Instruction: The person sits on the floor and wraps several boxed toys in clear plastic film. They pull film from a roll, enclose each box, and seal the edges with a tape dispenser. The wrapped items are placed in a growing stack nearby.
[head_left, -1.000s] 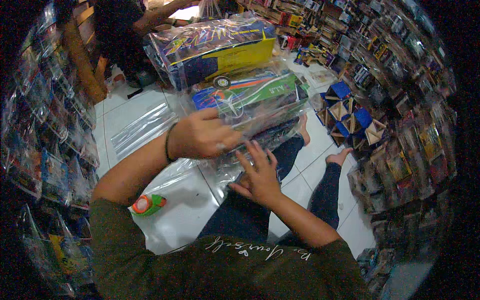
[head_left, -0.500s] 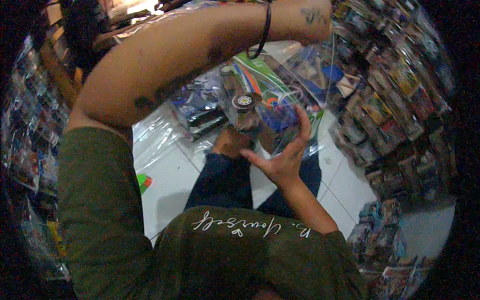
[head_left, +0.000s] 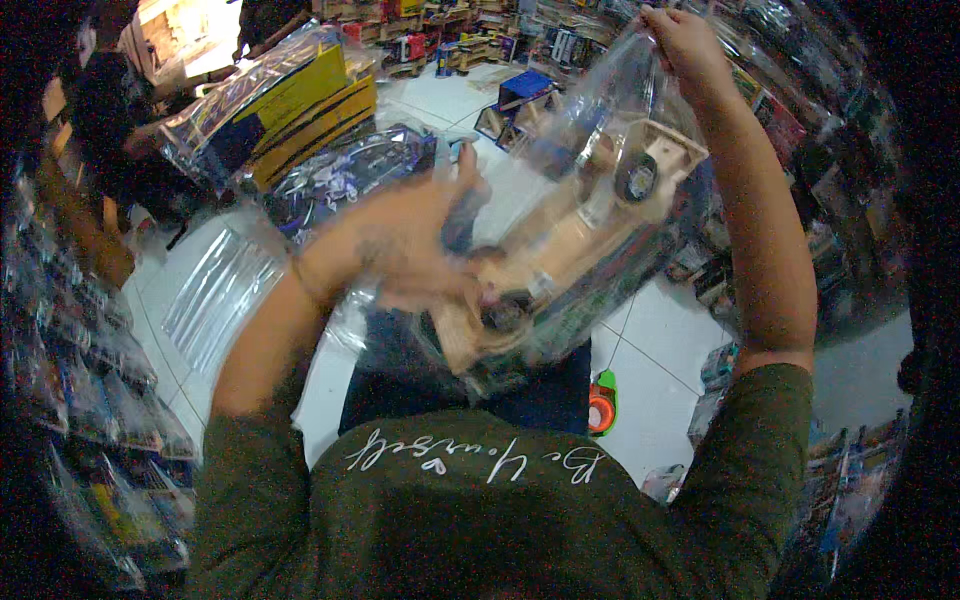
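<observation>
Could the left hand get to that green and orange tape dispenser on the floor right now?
Probably not easily: the left hand is up against the bagged toy car, and the tape dispenser lies on the floor at the right side, beyond the lap.

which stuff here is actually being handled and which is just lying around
In hand:
- boxed toy car in a clear plastic bag
- right hand gripping the bag's top
- left hand, blurred, at its lower end

Lying about:
- yellow boxes
- tape dispenser
- empty plastic bags

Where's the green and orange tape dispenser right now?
In the head view, the tape dispenser lies on the white floor at lower right of centre, beside the person's dark trouser leg and below the bagged toy car box.
</observation>
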